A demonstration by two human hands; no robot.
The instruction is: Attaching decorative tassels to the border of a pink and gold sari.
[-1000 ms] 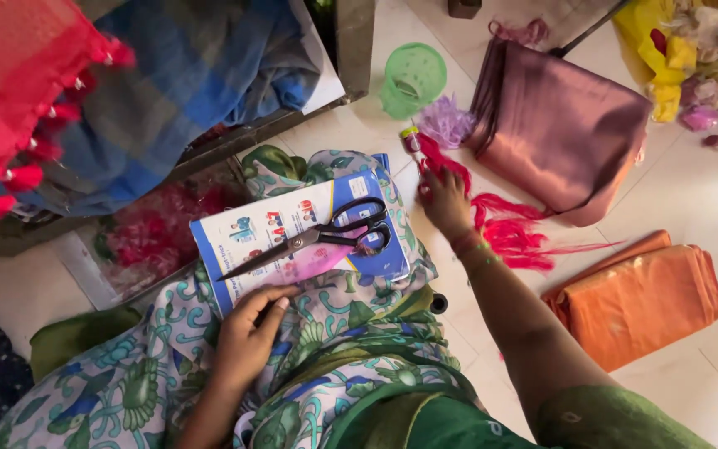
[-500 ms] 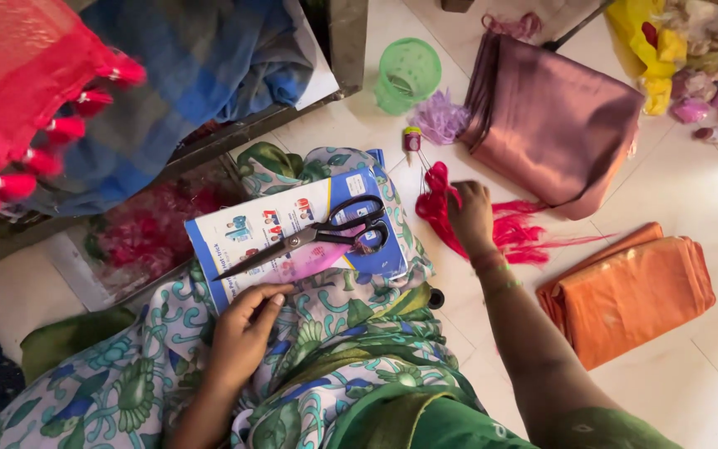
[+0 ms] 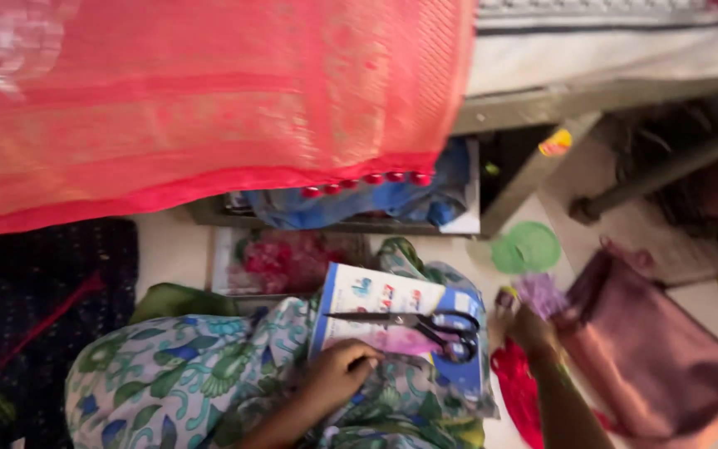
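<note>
A white and blue booklet point(image 3: 376, 303) lies on my lap, which is covered in floral cloth point(image 3: 184, 374). Black-handled scissors point(image 3: 425, 324) lie across the booklet, over a pink patch. My left hand point(image 3: 342, 372) rests on the booklet's near edge with its fingers curled on it. My right hand point(image 3: 527, 326) reaches past the booklet's right side. It lies over a heap of red threads point(image 3: 518, 391), close to a purple tuft point(image 3: 539, 293) and a small yellow and red spool point(image 3: 506, 294). Blur hides what its fingers hold.
A red cloth with small tassels point(image 3: 209, 108) hangs across the top. Below it are blue fabric point(image 3: 359, 204) in a low frame, a green round lid point(image 3: 527, 247), a mauve satin bag point(image 3: 650, 349) at the right, and a metal bed leg point(image 3: 533, 166).
The view has tilted upward, so the red cloth now fills the top. My right hand has shifted from the red threads toward the spool and purple tuft. My left hand has curled its fingers.
</note>
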